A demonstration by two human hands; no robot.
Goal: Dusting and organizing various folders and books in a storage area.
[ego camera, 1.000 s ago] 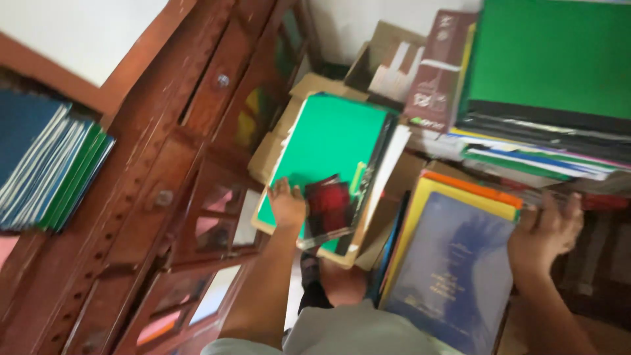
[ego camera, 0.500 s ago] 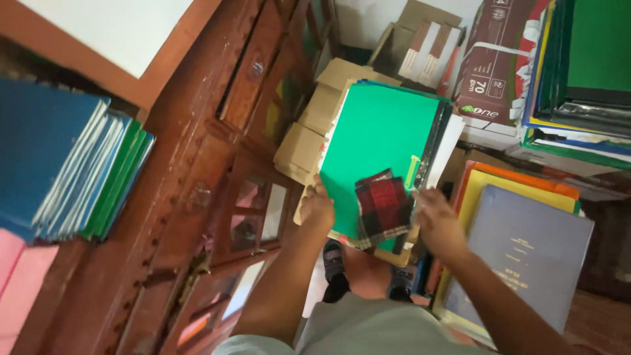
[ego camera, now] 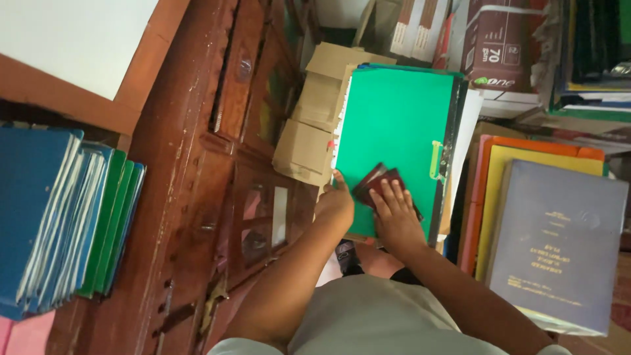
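Green folder (ego camera: 394, 125), cardboard-crowded left edge, bears maroon booklets (ego camera: 381, 187) under both hands.

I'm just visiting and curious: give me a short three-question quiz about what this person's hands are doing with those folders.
1. True or false: the right hand rests on the dark red booklets.
2. What does the left hand grip? A. the green folder's near left edge B. the grey-blue book C. the cardboard box
3. Fill in: the booklets lie on the ____ folder.

Key: 1 true; 2 A; 3 green.
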